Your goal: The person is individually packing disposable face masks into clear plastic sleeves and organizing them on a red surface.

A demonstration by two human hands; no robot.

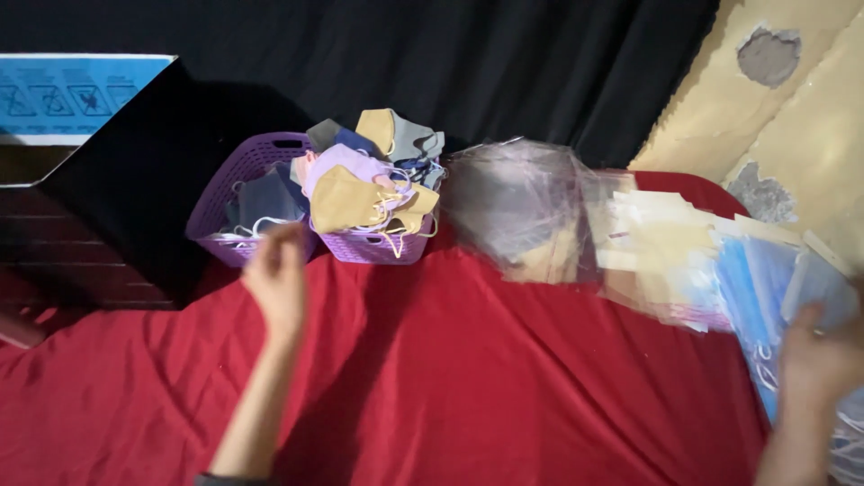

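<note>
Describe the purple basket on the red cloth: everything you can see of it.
The purple basket looks like plastic with a woven, perforated wall. It stands upright at the back of the red cloth, heaped over its rim with folded face masks in tan, lilac, grey and navy. The left hand is blurred just in front of it; contact is unclear.

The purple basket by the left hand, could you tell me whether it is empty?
No, the purple basket is heaped with folded face masks in tan, lilac, grey and dark blue, next to the left hand.
</note>
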